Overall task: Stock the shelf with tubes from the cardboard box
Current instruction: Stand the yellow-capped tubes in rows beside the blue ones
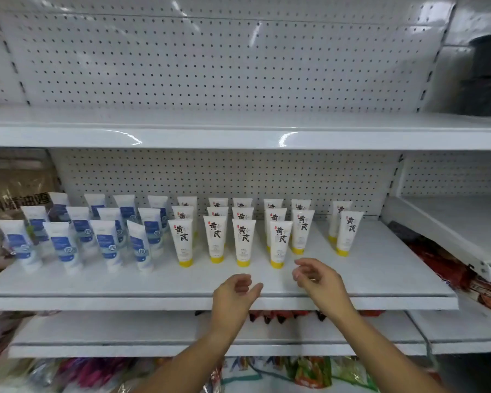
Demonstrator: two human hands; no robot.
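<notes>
On the middle white shelf (380, 279) stand several white tubes with yellow caps (279, 243) in rows on the right and several white tubes with blue labels (108, 245) on the left, all cap down. My left hand (236, 293) hovers over the shelf's front edge, fingers loosely curled, holding nothing. My right hand (318, 276) hangs just in front of the yellow-capped tubes, also loosely curled and empty. A gap lies between the fifth and sixth columns of yellow-capped tubes. No cardboard box is in view.
A bare upper shelf (238, 131) runs above, backed by pegboard. Dark round containers (488, 78) stand at the top right. Colourful snack packets (309, 370) lie on the lower shelves, and a plastic-wrapped bundle (14, 188) sits at the far left.
</notes>
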